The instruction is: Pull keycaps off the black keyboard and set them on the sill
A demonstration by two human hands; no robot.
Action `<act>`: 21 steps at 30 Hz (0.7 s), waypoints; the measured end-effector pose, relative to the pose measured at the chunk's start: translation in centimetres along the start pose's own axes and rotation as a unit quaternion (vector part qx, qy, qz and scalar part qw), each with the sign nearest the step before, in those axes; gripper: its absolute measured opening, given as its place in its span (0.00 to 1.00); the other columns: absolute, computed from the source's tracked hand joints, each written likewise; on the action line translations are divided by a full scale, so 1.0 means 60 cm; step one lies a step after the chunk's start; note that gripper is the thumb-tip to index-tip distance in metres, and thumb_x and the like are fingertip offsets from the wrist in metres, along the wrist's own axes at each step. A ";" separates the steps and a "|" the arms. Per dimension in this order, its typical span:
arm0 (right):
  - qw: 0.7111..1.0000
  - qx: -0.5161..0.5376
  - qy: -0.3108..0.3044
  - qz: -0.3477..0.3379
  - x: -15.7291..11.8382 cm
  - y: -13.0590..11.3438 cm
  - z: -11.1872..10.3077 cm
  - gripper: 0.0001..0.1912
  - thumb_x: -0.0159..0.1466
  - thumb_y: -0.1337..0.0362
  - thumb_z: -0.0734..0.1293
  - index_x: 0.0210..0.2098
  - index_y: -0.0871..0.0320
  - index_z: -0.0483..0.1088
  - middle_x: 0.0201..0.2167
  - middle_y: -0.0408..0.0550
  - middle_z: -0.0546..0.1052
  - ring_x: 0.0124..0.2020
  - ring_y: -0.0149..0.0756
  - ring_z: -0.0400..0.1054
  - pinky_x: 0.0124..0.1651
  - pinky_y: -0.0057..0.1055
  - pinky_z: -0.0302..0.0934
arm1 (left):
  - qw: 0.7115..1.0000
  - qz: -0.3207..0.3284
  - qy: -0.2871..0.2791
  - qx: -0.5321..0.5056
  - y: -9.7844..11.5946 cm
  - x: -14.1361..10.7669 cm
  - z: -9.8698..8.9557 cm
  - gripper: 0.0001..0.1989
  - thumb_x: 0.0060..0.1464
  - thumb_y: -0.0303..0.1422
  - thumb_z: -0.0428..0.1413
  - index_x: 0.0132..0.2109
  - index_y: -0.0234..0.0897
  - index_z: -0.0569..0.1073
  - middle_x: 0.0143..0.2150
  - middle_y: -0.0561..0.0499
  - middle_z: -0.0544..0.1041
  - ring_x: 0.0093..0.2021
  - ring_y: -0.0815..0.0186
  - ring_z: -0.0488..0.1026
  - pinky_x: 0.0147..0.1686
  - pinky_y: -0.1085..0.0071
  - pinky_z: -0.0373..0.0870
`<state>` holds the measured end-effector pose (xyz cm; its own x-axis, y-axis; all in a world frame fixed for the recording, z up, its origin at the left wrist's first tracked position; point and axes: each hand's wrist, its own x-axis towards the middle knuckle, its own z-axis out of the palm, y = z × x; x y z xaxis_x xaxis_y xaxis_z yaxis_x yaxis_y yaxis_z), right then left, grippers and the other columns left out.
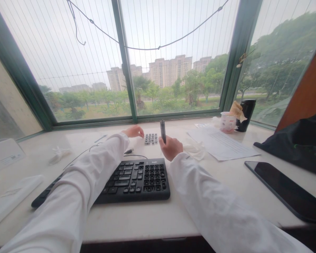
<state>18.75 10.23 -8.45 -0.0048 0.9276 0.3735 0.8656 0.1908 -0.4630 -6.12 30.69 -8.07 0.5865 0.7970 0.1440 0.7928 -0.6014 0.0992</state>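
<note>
Right hand [171, 147] closed round dark pen-like tool [163, 131], held upright beside small grid of grey keycaps [151, 138] near middle of tabletop's [137, 225] far edge. Left hand [133, 131] half-curled, fingertips just left of keycaps; cannot tell whether it pinches one. Black keyboard [137, 181] lies nearer front edge, left of middle, bare key sockets at its right end. Cable plug [129, 151] just behind it. Printed sheets [222, 143] toward far right corner, phone [287, 189] near right front corner.
</note>
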 end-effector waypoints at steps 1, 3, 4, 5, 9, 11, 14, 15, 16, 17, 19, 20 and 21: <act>1.000 -0.001 0.000 0.000 0.000 0.000 0.000 0.30 0.70 0.47 0.47 0.44 0.55 0.74 0.35 0.53 0.79 0.36 0.42 0.72 0.37 0.34 0.59 | 1.000 -0.007 0.005 0.004 0.000 0.000 -0.002 0.09 0.51 0.40 0.61 0.36 0.43 0.82 0.39 0.52 0.82 0.40 0.67 0.75 0.42 0.76 0.65; 1.000 -0.003 0.003 0.000 0.000 0.001 0.001 0.30 0.70 0.48 0.46 0.43 0.54 0.74 0.35 0.52 0.79 0.36 0.43 0.72 0.37 0.34 0.59 | 0.999 -0.025 0.019 0.014 -0.001 0.001 -0.006 0.09 0.53 0.40 0.59 0.37 0.42 0.82 0.41 0.52 0.82 0.41 0.66 0.75 0.43 0.76 0.65; 1.000 -0.003 0.004 -0.001 0.001 0.001 0.001 0.30 0.70 0.48 0.46 0.43 0.54 0.74 0.35 0.52 0.79 0.35 0.43 0.72 0.37 0.34 0.59 | 0.999 -0.034 0.026 0.019 -0.001 0.002 -0.006 0.10 0.54 0.39 0.58 0.38 0.42 0.81 0.42 0.52 0.81 0.42 0.66 0.75 0.44 0.75 0.65; 1.000 -0.003 0.004 -0.002 0.000 0.002 0.001 0.30 0.70 0.48 0.46 0.43 0.54 0.74 0.35 0.52 0.79 0.35 0.43 0.72 0.37 0.34 0.59 | 0.998 -0.043 0.030 0.025 -0.002 0.003 -0.006 0.10 0.55 0.39 0.57 0.38 0.42 0.81 0.43 0.52 0.81 0.43 0.65 0.75 0.44 0.75 0.65; 1.000 -0.004 0.001 0.003 0.000 0.001 -0.001 0.29 0.70 0.48 0.47 0.44 0.54 0.74 0.36 0.53 0.79 0.37 0.43 0.72 0.39 0.35 0.59 | 0.996 -0.068 0.026 0.045 -0.003 0.009 0.001 0.09 0.54 0.37 0.58 0.41 0.43 0.81 0.45 0.51 0.80 0.43 0.65 0.75 0.44 0.75 0.65; 1.000 -0.004 -0.001 0.007 -0.001 0.000 -0.003 0.29 0.70 0.48 0.47 0.44 0.54 0.74 0.36 0.53 0.79 0.37 0.44 0.72 0.39 0.35 0.59 | 0.996 -0.076 0.019 0.053 -0.003 0.013 0.005 0.09 0.54 0.36 0.58 0.41 0.43 0.80 0.45 0.50 0.80 0.43 0.65 0.75 0.43 0.76 0.65; 1.000 -0.001 -0.002 0.007 -0.001 -0.002 -0.003 0.29 0.70 0.47 0.47 0.44 0.54 0.74 0.36 0.53 0.79 0.38 0.44 0.72 0.39 0.35 0.60 | 0.994 -0.088 0.009 0.063 -0.002 0.018 0.010 0.09 0.54 0.35 0.58 0.40 0.43 0.81 0.44 0.49 0.81 0.42 0.65 0.75 0.43 0.76 0.66; 1.000 -0.001 -0.002 0.007 -0.001 -0.002 -0.003 0.29 0.70 0.47 0.47 0.44 0.54 0.74 0.36 0.53 0.79 0.38 0.44 0.72 0.40 0.35 0.60 | 0.994 -0.091 0.005 0.065 -0.002 0.019 0.010 0.08 0.53 0.35 0.58 0.39 0.43 0.81 0.43 0.49 0.81 0.42 0.65 0.75 0.42 0.76 0.66; 1.000 0.000 -0.001 0.007 -0.001 -0.002 -0.003 0.29 0.70 0.47 0.47 0.44 0.54 0.74 0.36 0.53 0.79 0.37 0.44 0.72 0.40 0.35 0.60 | 0.993 -0.094 0.003 0.067 -0.002 0.020 0.011 0.08 0.53 0.35 0.58 0.39 0.43 0.81 0.43 0.49 0.81 0.41 0.65 0.75 0.42 0.76 0.66; 1.000 0.002 -0.001 0.006 -0.001 -0.002 -0.002 0.29 0.70 0.47 0.47 0.43 0.54 0.74 0.36 0.53 0.79 0.37 0.43 0.72 0.39 0.35 0.60 | 0.993 -0.096 0.000 0.068 -0.001 0.020 0.011 0.08 0.53 0.35 0.58 0.39 0.43 0.81 0.42 0.49 0.81 0.41 0.65 0.75 0.41 0.76 0.66; 1.000 0.006 0.001 0.004 0.000 -0.001 -0.001 0.30 0.70 0.47 0.47 0.43 0.54 0.74 0.36 0.53 0.79 0.37 0.43 0.72 0.39 0.35 0.59 | 0.993 -0.100 -0.002 0.069 0.000 0.021 0.010 0.08 0.53 0.35 0.59 0.38 0.43 0.81 0.42 0.49 0.81 0.41 0.65 0.75 0.41 0.76 0.66; 1.000 0.008 0.001 0.002 0.000 -0.001 -0.001 0.30 0.70 0.47 0.47 0.43 0.54 0.74 0.36 0.53 0.79 0.36 0.43 0.72 0.38 0.34 0.59 | 0.992 -0.102 -0.002 0.070 0.001 0.020 0.009 0.08 0.52 0.35 0.59 0.38 0.43 0.81 0.42 0.49 0.81 0.40 0.65 0.75 0.41 0.76 0.66; 1.000 0.009 0.002 0.002 0.000 -0.001 -0.001 0.30 0.70 0.47 0.47 0.42 0.54 0.74 0.35 0.53 0.79 0.36 0.43 0.72 0.38 0.34 0.59 | 0.992 -0.104 -0.003 0.070 0.002 0.020 0.009 0.08 0.52 0.35 0.59 0.38 0.42 0.82 0.42 0.48 0.81 0.40 0.65 0.75 0.40 0.76 0.66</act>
<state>18.73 10.19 -8.40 0.0003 0.9269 0.3754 0.8568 0.1934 -0.4780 -5.26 31.62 -8.41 0.4091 0.9034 0.1285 0.9115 -0.4112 -0.0114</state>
